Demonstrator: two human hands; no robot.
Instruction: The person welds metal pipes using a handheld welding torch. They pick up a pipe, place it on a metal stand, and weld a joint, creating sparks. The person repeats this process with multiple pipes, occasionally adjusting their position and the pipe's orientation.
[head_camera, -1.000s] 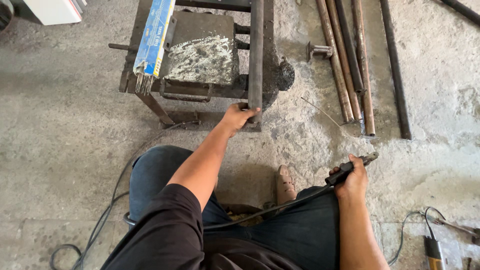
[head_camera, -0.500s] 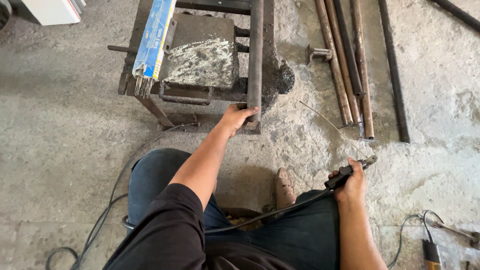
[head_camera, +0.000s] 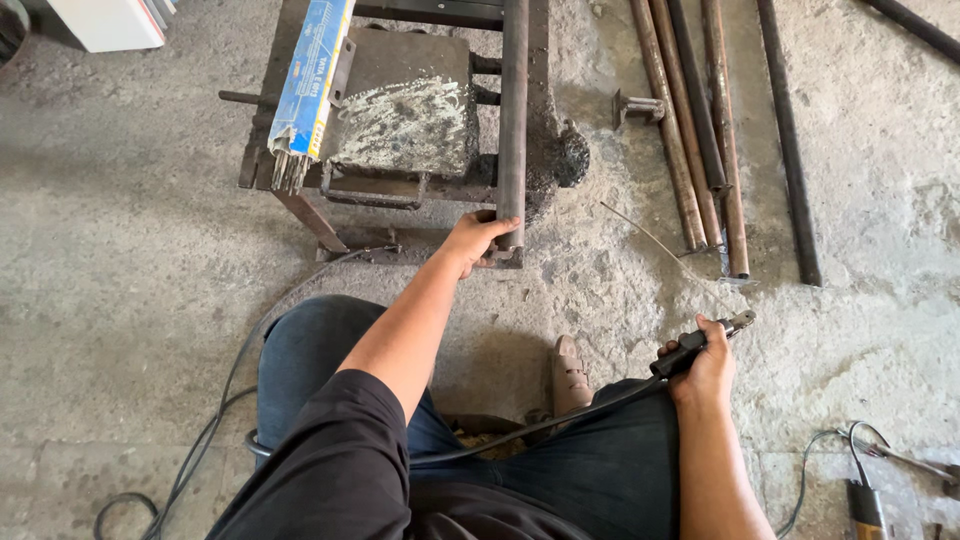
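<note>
Rough concrete floor (head_camera: 120, 300); left hand (head_camera: 478, 240) fingers wrap rusty round pipe (head_camera: 513, 110); right hand (head_camera: 705, 370) clenches black electrode holder (head_camera: 700, 343).

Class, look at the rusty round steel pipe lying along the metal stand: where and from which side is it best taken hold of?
Probably at the near end of the rusty round steel pipe, reached from the person's side. That end overhangs the metal stand and is bare all round; the left hand already wraps it there.

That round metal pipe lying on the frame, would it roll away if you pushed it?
Probably yes: the pipe is round and smooth, lying along a flat metal frame, so a sideways nudge could roll it. It looks like stiff, rusty steel, likely heavy. The left hand grips its near end, steadying it.
</note>
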